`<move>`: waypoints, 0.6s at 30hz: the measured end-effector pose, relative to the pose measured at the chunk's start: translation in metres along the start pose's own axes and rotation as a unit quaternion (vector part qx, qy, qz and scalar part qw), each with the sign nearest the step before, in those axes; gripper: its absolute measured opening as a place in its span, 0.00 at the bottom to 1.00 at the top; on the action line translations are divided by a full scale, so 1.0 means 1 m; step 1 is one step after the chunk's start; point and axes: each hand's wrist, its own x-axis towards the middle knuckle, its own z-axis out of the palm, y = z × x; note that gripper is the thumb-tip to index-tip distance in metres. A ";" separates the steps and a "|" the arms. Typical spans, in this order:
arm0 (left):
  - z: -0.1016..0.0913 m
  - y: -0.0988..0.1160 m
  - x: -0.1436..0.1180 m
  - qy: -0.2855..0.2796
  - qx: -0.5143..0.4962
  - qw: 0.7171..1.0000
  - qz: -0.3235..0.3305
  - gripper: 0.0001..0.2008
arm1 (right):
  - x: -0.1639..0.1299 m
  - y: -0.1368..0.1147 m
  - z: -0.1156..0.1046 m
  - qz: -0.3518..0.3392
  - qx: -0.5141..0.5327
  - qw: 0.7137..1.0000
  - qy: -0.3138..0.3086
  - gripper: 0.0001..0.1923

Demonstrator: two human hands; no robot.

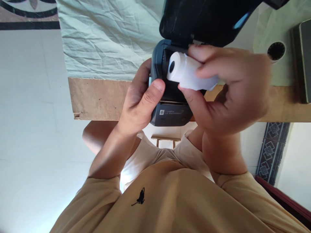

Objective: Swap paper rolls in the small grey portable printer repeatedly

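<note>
A dark label printer (171, 115) is held at the table's front edge, its black lid (196, 22) swung up and away from me. My left hand (143, 100) grips the printer's left side, with the thumb on top near the rim and the fingers around the side. Between the thumb and fingers of my right hand (233, 84) is a white paper roll (183, 69), tilted, with its dark core hole facing left. The roll is over the printer's open compartment; whether it touches the inside I cannot tell. Part of the compartment is hidden behind the roll and my right hand.
A pale green cloth (109, 38) covers much of the wooden table (97, 98), leaving its front strip bare. At the right lie a small round black object (276, 51) and a dark flat box-like thing (305, 61). Under the table edge a wooden stool (166, 138) shows between my legs.
</note>
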 end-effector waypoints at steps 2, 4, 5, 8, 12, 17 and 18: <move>-0.001 0.000 0.001 0.012 0.008 1.000 -0.005 0.28 | 0.002 -0.001 -0.001 -0.095 -0.097 0.988 0.077 0.04; 0.001 0.005 0.001 0.017 0.021 0.999 -0.018 0.28 | 0.003 -0.001 -0.001 -0.133 -0.133 0.978 0.085 0.05; 0.003 0.009 0.000 0.014 0.029 0.999 -0.028 0.28 | 0.003 0.000 -0.001 -0.129 -0.132 0.980 0.071 0.05; 0.005 0.018 -0.001 0.010 0.050 0.997 -0.052 0.25 | 0.003 0.003 -0.001 -0.138 -0.130 0.979 0.079 0.05; 0.009 0.020 -0.001 0.003 0.053 0.998 -0.017 0.23 | 0.003 0.011 0.001 -0.204 -0.129 0.962 0.124 0.06; 0.023 0.023 0.008 0.098 0.027 0.994 -0.041 0.32 | -0.001 0.017 0.005 -0.263 -0.102 0.948 0.148 0.06; 0.026 0.024 0.010 0.106 0.027 0.993 -0.043 0.33 | -0.002 0.017 0.006 -0.266 -0.102 0.948 0.141 0.06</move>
